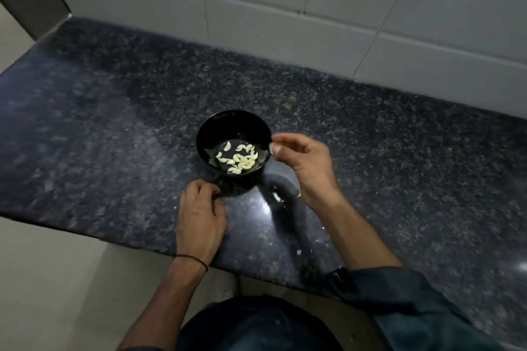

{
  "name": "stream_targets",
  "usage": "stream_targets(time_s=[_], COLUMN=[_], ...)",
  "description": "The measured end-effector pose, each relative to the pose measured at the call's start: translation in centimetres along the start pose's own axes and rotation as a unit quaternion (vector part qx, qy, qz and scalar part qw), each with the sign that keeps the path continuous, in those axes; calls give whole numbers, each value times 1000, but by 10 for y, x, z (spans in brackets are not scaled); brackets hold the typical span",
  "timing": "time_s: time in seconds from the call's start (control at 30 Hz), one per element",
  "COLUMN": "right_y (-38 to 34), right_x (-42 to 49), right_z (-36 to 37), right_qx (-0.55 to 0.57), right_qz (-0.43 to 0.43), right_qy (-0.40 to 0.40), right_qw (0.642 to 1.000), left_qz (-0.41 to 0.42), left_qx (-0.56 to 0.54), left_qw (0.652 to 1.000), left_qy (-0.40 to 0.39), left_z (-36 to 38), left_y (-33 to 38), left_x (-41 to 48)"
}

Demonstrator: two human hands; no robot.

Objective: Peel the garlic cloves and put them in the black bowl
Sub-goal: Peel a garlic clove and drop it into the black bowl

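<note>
Granite bench (385, 151) bore the black bowl (225, 122) of garlic cloves (242, 159). Right hand (305, 162) hung loose and empty beside its rim; left hand (201, 211) lay curled before it, grip unclear.

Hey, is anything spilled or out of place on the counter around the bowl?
Only minor mess: a few pale scraps, likely garlic skin, lie scattered on the dark counter in front of the black bowl. The bowl stands upright with the peeled cloves inside, and none have spilled.
</note>
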State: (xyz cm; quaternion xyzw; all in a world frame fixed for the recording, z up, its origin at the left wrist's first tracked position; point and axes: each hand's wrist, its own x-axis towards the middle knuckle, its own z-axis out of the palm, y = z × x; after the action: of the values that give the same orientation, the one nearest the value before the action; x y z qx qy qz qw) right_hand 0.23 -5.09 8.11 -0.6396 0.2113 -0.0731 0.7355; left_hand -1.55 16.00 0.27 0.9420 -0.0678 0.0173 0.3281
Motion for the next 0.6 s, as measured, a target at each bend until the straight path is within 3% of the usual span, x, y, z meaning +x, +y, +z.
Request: stream_targets(time_s=[0.13, 0.27, 0.37, 0.5, 0.6], right_y=[-1, 7, 12, 12, 12], right_x=[20, 34, 37, 38, 37], right_z=[40, 55, 57, 57, 55], right_qx=[-208, -424, -492, -502, -437], right_qz=[-95, -186, -218, -203, -172], right_qy=[-55, -93, -88, -74, -66], right_qw=[972, 882, 838, 837, 880], left_qz=[10, 22, 20, 18, 13], left_qx=[29, 20, 8, 5, 7], left_qw=[999, 999, 999, 999, 999], left_qy=[-26, -32, -35, -37, -37], left_z=[-3, -7, -9, -10, -9], left_y=[-5, -7, -6, -6, -4], left_x=[3, 4, 5, 8, 11])
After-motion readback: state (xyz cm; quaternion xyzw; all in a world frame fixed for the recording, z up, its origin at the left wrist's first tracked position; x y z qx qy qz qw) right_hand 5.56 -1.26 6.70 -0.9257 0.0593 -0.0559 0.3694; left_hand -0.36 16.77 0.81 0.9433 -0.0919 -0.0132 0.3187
